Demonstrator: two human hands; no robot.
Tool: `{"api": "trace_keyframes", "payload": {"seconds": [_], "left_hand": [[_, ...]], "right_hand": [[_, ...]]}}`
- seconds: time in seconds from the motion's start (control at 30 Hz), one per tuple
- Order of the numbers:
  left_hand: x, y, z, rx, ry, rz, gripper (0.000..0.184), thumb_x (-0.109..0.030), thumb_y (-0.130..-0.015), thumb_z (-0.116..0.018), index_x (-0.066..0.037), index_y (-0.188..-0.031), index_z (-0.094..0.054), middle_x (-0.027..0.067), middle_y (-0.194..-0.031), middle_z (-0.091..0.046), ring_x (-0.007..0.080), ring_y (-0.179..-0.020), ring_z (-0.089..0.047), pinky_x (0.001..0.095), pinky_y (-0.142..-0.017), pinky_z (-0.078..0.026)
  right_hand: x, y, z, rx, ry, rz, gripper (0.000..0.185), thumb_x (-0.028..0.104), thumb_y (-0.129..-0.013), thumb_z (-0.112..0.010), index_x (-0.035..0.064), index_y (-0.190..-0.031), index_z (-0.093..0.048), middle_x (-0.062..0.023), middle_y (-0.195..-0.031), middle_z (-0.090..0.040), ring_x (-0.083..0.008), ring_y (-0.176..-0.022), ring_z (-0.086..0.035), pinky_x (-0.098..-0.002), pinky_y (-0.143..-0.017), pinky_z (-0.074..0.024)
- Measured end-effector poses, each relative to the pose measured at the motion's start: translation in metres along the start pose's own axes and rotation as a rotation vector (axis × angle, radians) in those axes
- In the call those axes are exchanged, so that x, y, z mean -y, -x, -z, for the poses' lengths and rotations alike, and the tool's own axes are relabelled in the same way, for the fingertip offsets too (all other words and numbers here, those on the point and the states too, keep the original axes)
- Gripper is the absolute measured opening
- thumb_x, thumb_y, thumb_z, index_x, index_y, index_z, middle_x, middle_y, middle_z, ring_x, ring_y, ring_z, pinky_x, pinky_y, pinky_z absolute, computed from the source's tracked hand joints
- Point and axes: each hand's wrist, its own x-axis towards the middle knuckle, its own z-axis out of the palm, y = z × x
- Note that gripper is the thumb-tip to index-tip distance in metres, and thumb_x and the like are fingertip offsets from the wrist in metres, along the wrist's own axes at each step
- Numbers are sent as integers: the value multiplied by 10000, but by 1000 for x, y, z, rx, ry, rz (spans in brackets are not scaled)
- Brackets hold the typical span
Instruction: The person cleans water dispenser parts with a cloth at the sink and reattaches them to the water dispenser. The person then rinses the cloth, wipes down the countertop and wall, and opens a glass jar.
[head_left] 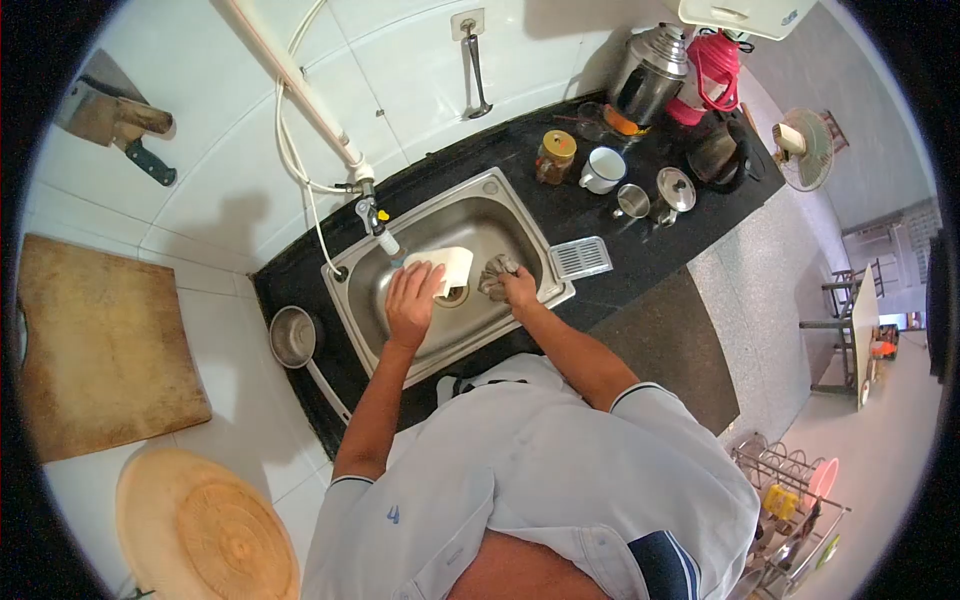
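On the sink's (505, 228) dial, a metal dipper (292, 335) is resting on the black tabletop (640, 245) at eight o'clock. A tap (370, 213) is standing at ten. The left hand (412, 298) is holding a flat white piece (456, 264) near the middle. Towards three, a crumpled grey cloth (492, 276) is filling the right hand's (520, 287) narrow grip. A white mug (604, 172) is standing at two.

White object (454, 264) in left hand (411, 305), crumpled greyish cloth (493, 277) in right hand (520, 290), over steel sink (465, 226).
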Motion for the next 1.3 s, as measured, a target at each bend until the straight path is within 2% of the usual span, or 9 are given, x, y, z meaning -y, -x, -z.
{"api": "trace_keyframes", "payload": {"seconds": [0.37,0.43,0.53,0.6,0.67,0.77,0.87,0.97,1.3], "left_hand": [[0,12,0,-20,12,68,302,-114,-790,-618,-93,-1091,-633,85,-1033,-606,273,-1014,-571,410,-889,-443],[-1,15,-4,-29,37,111,309,-104,-800,-614,-85,-1108,-623,96,-1028,-606,294,-999,-573,401,-877,-447],[-3,21,-15,-28,291,517,277,-129,-878,-549,-28,-1133,-591,107,-1061,-610,290,-975,-585,346,-856,-458],[6,17,-27,-74,931,1250,293,-200,-932,-506,9,-1130,-561,96,-1077,-610,231,-950,-597,307,-813,-459],[7,17,-43,-161,1093,1273,313,-237,-960,-466,14,-1134,-537,89,-1090,-602,179,-945,-598,314,-809,-470],[13,17,-86,-245,1682,1259,356,-277,-970,-441,-13,-1207,-477,97,-1131,-589,222,-1012,-589,384,-881,-480],[-8,-9,-98,-135,1842,1350,353,-267,-974,-423,-18,-1221,-464,103,-1144,-584,245,-1037,-583,398,-914,-469],[-28,-34,-113,-72,1900,1390,333,-222,-982,-396,-8,-1234,-437,121,-1182,-550,256,-1069,-560,418,-931,-462],[-52,-54,-193,-223,1899,1495,295,-176,-978,-393,-15,-1221,-434,109,-1158,-540,251,-1061,-546,412,-918,-470]], "right_hand": [[-7,-11,5,-105,367,242,274,126,-746,-579,16,-997,-588,-117,-882,-610,-271,-825,-617,-380,-747,-478],[6,-6,4,-11,88,108,270,130,-753,-579,38,-1007,-586,-99,-877,-608,-262,-822,-619,-406,-729,-487],[18,6,7,56,-254,-105,248,142,-784,-566,74,-1023,-571,-76,-891,-595,-234,-820,-608,-422,-683,-499],[21,12,9,30,-320,-175,229,150,-809,-552,89,-1030,-558,-70,-911,-583,-215,-820,-596,-414,-655,-503],[10,16,12,63,-393,-278,258,167,-779,-587,66,-1015,-563,-83,-862,-594,-208,-684,-587,-399,-549,-480],[36,66,11,169,-119,-140,230,159,-796,-557,72,-1008,-538,-78,-882,-565,-220,-788,-584,-409,-613,-500],[-5,41,20,242,98,-134,277,173,-781,-573,41,-1023,-564,-89,-850,-581,-208,-755,-582,-368,-649,-501],[9,67,21,240,340,65,318,194,-739,-599,-22,-972,-614,-83,-784,-615,-167,-721,-586,-322,-646,-473],[4,59,44,364,273,93,316,196,-734,-585,-2,-977,-625,-59,-784,-623,-146,-698,-564,-299,-656,-461]]}}
